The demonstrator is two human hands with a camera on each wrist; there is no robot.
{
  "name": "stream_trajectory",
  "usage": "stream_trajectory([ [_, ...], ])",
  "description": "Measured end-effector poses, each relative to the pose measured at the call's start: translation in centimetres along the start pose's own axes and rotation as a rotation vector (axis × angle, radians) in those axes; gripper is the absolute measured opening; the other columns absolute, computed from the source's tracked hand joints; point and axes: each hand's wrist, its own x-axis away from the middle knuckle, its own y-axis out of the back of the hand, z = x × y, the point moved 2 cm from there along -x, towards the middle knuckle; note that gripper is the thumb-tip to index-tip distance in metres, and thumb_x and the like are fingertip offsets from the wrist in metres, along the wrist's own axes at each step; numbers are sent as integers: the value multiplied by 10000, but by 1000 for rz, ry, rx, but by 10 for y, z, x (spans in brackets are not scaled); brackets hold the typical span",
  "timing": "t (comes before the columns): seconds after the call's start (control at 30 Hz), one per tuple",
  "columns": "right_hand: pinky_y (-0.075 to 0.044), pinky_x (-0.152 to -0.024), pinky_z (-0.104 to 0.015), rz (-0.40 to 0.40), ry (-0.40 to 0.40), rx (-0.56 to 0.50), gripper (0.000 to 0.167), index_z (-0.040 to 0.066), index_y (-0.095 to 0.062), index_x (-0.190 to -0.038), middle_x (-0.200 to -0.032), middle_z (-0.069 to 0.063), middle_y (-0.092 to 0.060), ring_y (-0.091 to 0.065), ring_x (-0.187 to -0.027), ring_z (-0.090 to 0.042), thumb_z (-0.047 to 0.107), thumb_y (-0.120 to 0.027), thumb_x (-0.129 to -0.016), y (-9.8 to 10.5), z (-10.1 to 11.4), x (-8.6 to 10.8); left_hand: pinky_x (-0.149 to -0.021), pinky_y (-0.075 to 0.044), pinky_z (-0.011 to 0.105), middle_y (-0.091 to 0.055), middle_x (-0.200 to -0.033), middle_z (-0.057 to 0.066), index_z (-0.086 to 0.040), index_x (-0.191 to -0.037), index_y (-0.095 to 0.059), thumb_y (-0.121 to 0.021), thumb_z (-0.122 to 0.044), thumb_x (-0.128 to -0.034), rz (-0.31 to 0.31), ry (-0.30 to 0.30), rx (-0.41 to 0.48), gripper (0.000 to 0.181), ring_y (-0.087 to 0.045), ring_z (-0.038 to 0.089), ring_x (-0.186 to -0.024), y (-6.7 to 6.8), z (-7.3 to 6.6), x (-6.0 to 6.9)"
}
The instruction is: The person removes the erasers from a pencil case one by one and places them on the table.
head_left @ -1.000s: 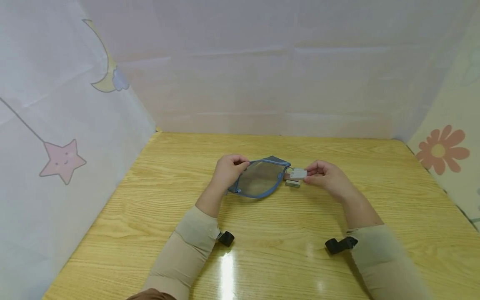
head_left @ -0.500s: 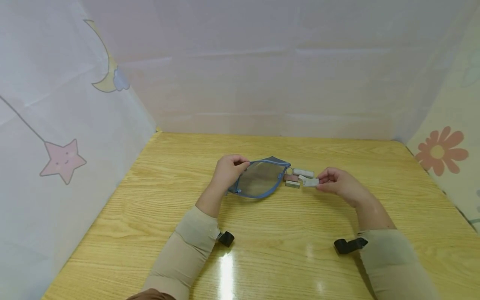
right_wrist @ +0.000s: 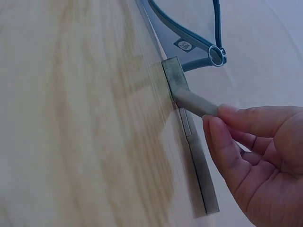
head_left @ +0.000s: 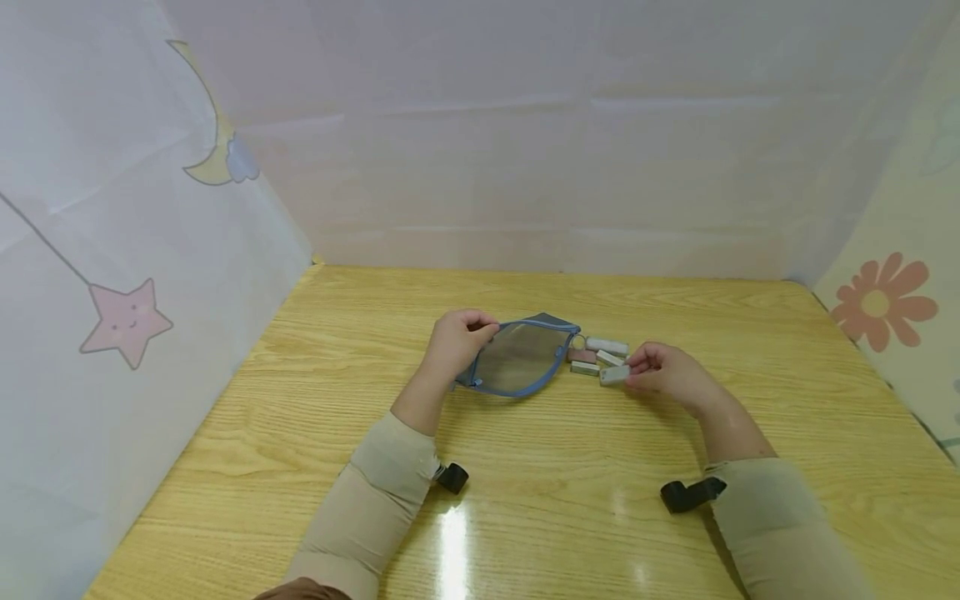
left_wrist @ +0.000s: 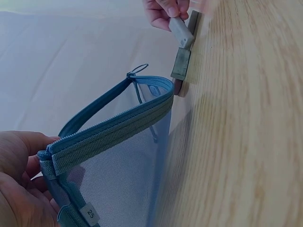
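A mesh zipper pouch (head_left: 517,358) with blue trim stands with its mouth spread, facing up. My left hand (head_left: 459,342) pinches its left rim; the left wrist view shows thumb and fingers (left_wrist: 28,156) at the zipper's end. Between thumb and fingertips my right hand (head_left: 667,377) holds a small light grey rectangular block (right_wrist: 196,102), tilted, one end near the other blocks. Beside the pouch lie a pinkish block (head_left: 582,356), a dark-sided pale block (head_left: 585,368), a long pale grey block (head_left: 607,345) and a whitish block (head_left: 611,358).
Everything rests on a wood-grain table (head_left: 525,483). A pale cloth backdrop (head_left: 487,167) rises behind it, with printed sides left and right. The pouch's zipper ring (right_wrist: 216,55) sticks out toward the blocks.
My right hand has moved the grey block from above the other blocks rightward and nearer, then slightly back left and down, uncovering the blocks behind. My left hand and the pouch have stayed put.
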Motion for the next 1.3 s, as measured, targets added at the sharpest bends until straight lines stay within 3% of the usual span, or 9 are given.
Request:
stream_trajectory([
  [0.33,-502,-692,-230,-22,-32,35,245,-101,-503,-1061,-919,-152,-533,-542,-801,-159,1,-594,-858,-4,2,-2,-634,-479,267,-640,-870,-15,-112,-918,-703,-622,-222,-879,-1,-5,-2,141,-571,148,-766,-1,0,0],
  [0.73,-450,-617,-260,-54,-32,292,175,-11,-585,-954,-820,-87,-570,-504,-721,-173,70,-661,-818,-6,-5,-7,-636,-480,267,-641,-871,-11,-84,-936,-702,-620,-208,-881,5,-7,-1,159,-572,148,-763,0,-1,1],
  [1.0,-475,-613,-262,-41,-55,269,193,-35,-578,-993,-823,-102,-551,-515,-718,-177,51,-641,-831,-7,-3,-6,-646,-486,265,-641,-882,-22,-115,-923,-703,-621,-214,-881,13,-10,-17,136,-575,141,-778,-2,-1,1],
  [1.3,-503,-660,-305,-70,-80,218,253,-4,-586,-1047,-857,-100,-590,-582,-746,-189,203,-586,-902,-3,3,-3,-663,-469,277,-636,-892,-35,-126,-924,-706,-639,-233,-867,41,-7,-68,138,-555,151,-799,-5,1,1],
])
